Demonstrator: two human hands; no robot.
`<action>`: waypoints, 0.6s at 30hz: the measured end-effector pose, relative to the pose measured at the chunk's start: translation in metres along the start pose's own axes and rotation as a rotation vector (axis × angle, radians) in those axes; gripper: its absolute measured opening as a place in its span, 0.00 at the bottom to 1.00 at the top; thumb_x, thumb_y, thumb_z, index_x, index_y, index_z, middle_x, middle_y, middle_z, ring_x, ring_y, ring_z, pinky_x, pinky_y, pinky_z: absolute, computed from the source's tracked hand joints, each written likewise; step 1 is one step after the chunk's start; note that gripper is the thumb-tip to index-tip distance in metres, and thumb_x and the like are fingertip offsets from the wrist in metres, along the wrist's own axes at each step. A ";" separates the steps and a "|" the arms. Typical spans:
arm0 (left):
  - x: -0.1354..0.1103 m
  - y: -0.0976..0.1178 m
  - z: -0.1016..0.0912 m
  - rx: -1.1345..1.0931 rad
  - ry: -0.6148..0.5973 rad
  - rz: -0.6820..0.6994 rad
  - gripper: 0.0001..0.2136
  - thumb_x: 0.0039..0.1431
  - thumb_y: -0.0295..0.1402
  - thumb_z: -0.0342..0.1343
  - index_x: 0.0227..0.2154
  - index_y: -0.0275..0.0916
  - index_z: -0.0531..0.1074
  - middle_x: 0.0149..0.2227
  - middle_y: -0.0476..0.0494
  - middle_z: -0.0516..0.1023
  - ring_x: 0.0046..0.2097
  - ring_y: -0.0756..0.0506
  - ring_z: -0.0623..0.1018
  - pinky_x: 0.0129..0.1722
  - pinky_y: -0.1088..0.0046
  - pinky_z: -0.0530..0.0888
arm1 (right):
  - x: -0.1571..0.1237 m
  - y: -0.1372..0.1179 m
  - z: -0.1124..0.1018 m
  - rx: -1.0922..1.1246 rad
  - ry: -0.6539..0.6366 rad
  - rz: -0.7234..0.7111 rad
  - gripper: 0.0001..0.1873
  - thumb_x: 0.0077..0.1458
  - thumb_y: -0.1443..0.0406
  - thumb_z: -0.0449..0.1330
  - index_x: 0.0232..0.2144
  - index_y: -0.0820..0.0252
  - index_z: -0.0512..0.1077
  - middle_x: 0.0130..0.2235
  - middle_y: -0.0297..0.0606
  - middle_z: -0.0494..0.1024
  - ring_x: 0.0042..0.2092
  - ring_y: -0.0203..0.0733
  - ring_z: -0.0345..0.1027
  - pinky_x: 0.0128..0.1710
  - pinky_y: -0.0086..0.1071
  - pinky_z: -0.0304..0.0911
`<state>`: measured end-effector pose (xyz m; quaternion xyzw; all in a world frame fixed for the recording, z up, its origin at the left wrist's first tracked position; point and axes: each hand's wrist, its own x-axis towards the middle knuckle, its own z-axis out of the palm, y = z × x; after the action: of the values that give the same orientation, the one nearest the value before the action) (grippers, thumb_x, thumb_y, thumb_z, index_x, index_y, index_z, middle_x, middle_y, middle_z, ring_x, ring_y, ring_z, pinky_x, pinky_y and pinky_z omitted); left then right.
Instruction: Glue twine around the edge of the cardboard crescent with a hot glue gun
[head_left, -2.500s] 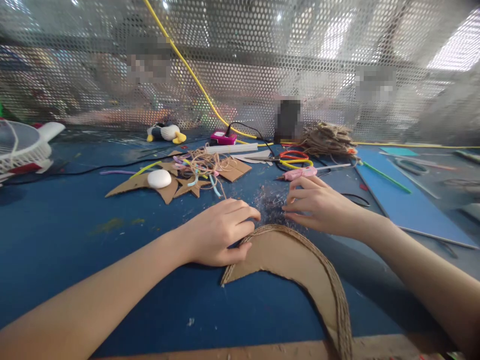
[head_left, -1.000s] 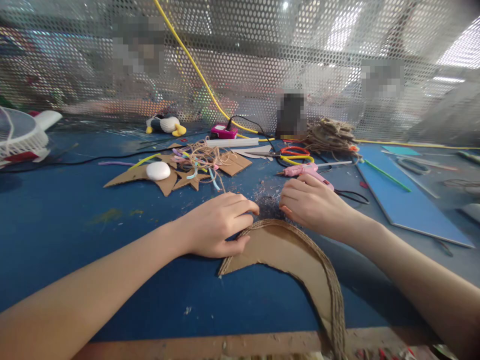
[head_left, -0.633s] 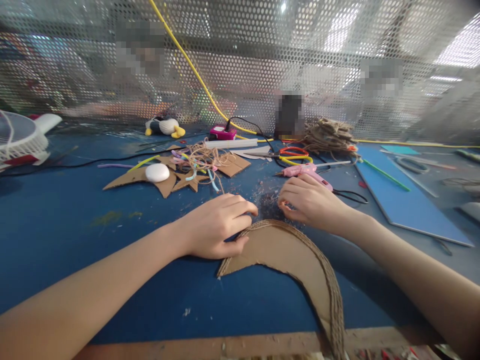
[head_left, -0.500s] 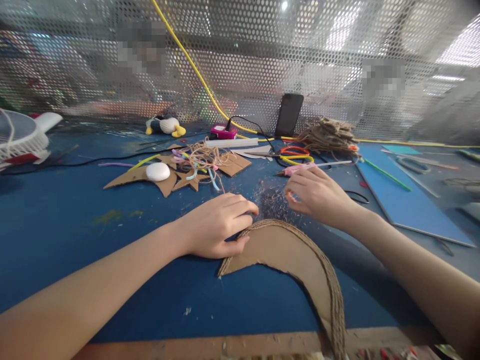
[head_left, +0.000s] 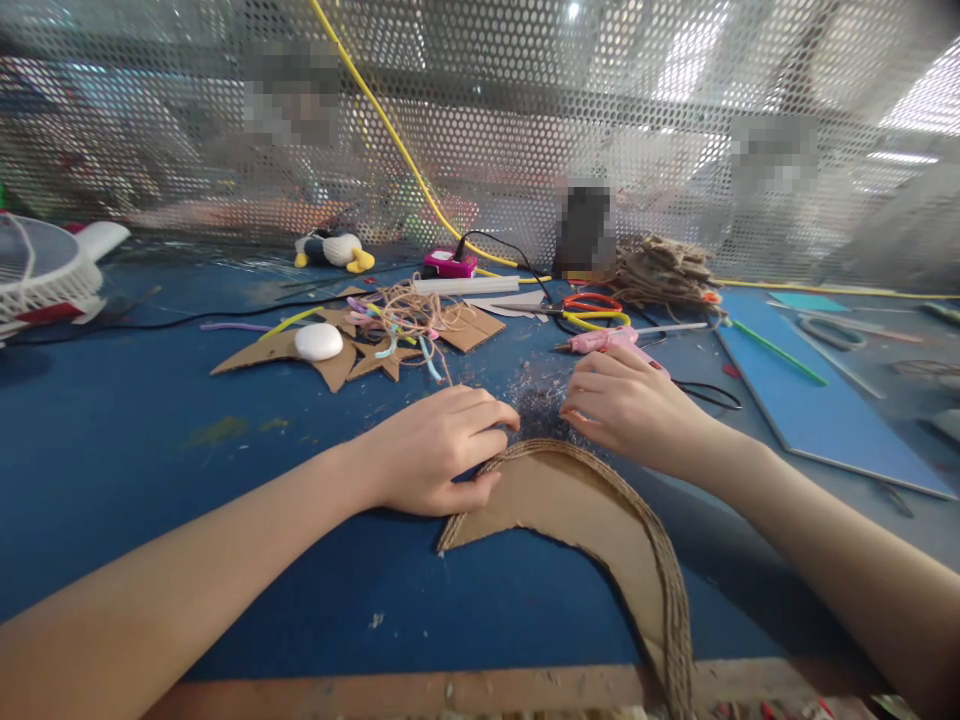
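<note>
A crescent of brown cardboard (head_left: pixel 570 500) lies before me, with rows of twine (head_left: pixel 664 560) along its outer edge. My left hand (head_left: pixel 450 445) grips its left end, thumb on the face and fingers bent over the twine edge. A thin strand of twine runs from behind this hand to a tangled twine heap (head_left: pixel 412 315). My right hand (head_left: pixel 630 405) hovers beyond the crescent's upper edge, fingers loosely bent and apart, with nothing visible in them. Just behind it lies a pink glue gun (head_left: pixel 592 341), partly hidden by the hand.
Scissors with red and yellow handles (head_left: pixel 596 312) lie behind the glue gun. Cardboard cut-outs with a white oval piece (head_left: pixel 318 342) sit at left. A blue board (head_left: pixel 825 390) lies at right. Farther back are a brown scrap pile (head_left: pixel 664 270) and a perforated metal screen (head_left: pixel 480 130).
My right hand has moved slightly down and left, away from the glue gun, uncovering more of it. My left hand and the crescent have stayed in place.
</note>
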<state>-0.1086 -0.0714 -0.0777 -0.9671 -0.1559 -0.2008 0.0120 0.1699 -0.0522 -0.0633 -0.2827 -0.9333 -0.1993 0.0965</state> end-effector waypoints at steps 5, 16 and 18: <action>0.000 0.000 0.000 -0.009 0.008 0.002 0.05 0.62 0.29 0.54 0.36 0.35 0.74 0.49 0.34 0.77 0.47 0.40 0.75 0.50 0.60 0.73 | 0.003 -0.003 0.002 -0.135 0.001 -0.022 0.12 0.63 0.68 0.54 0.28 0.58 0.74 0.31 0.40 0.76 0.39 0.45 0.64 0.44 0.39 0.53; 0.000 0.000 0.000 -0.012 0.006 0.004 0.05 0.62 0.29 0.54 0.36 0.35 0.74 0.49 0.34 0.76 0.47 0.40 0.76 0.49 0.61 0.73 | -0.005 0.015 0.013 -0.106 0.040 0.049 0.11 0.63 0.66 0.55 0.31 0.60 0.75 0.34 0.42 0.79 0.43 0.48 0.69 0.49 0.41 0.56; 0.000 -0.001 0.000 -0.015 0.009 0.006 0.05 0.61 0.29 0.54 0.36 0.35 0.74 0.49 0.34 0.76 0.47 0.40 0.76 0.49 0.61 0.73 | -0.007 0.020 0.011 -0.109 0.074 0.102 0.10 0.63 0.67 0.55 0.33 0.59 0.76 0.38 0.44 0.80 0.46 0.49 0.69 0.48 0.41 0.57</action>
<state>-0.1090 -0.0709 -0.0781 -0.9666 -0.1516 -0.2064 0.0059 0.1862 -0.0356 -0.0691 -0.3270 -0.9013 -0.2550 0.1251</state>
